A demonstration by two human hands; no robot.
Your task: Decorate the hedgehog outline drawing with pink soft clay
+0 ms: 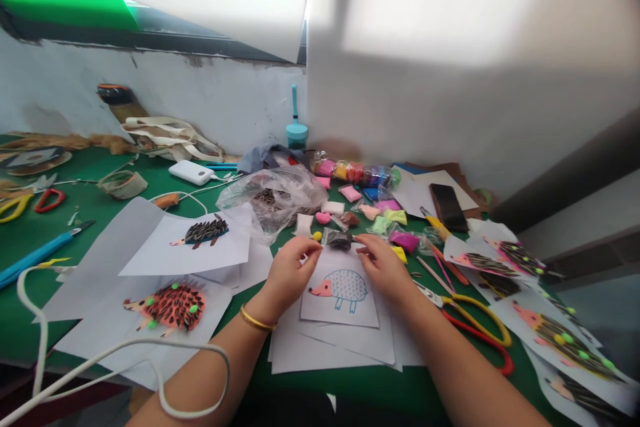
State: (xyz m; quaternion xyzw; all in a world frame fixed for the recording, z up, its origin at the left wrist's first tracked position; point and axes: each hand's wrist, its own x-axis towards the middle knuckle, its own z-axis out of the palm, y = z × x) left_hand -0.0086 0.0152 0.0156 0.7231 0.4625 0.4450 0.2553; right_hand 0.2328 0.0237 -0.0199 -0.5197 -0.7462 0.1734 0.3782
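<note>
Far left, yellow-and-red-handled scissors (pixel 31 205) and a blue craft knife (pixel 35 258) lay on a green work mat (pixel 85 190). Nearer in sat a finished paper hedgehog with an orange-red body and dark seed spines (pixel 170 307), and beyond it a second hedgehog with seed spines on a white sheet (pixel 207 232). A crumpled clear plastic bag of dark seeds (pixel 273 197) lay at the far edge of the papers.

Centre: the left hand (pixel 290 273), with a thin gold bangle (pixel 257 318) at its wrist, and the right hand (pixel 383 268) hung just above a white sheet bearing a pink-faced hedgehog outline with a blue dotted body (pixel 340 290), which lay on a stack of loose white paper (pixel 330 350). Both hands were curled, fingertips drawn in toward each other. Whether either gripped anything, I could not tell (fingers cover whatever might be there). Just beyond the fingertips lay a small clear bag of dark material (pixel 337 239) and a small yellow ball (pixel 317 235).

Fine work this close to a drawn sheet seemed to want fingertips only, with the wrists kept low and steady.

Right: packets of coloured modelling clay (pixel 380 213), a black phone (pixel 449 207), and red-and-yellow-handled scissors (pixel 475 327). Hedgehog sheets at the right edge were cut off by the frame.
</note>
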